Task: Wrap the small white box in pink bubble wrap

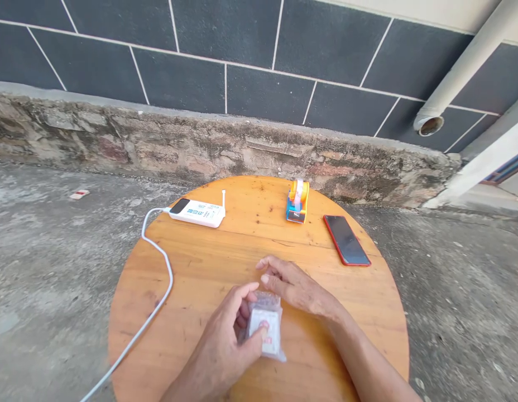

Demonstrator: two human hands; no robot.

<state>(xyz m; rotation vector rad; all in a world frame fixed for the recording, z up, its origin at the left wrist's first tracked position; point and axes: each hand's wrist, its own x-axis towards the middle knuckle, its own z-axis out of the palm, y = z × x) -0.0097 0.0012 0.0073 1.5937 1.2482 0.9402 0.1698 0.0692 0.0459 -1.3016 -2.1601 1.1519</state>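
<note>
A small white box with red print, wrapped in clear bubble wrap, is in my left hand over the near part of the round wooden table. My left thumb presses on its face while the fingers curl round its left side. Just beyond the package's upper end is my right hand, its fingers bent loosely to the left and thumb apart from them. Nothing shows in that hand. Whether its fingertips touch the wrap is hard to make out.
On the wooden table stand a white power bank with a white cable at left, an orange and blue tape dispenser at the back, and a red-edged phone at right. A stone-based wall rises behind.
</note>
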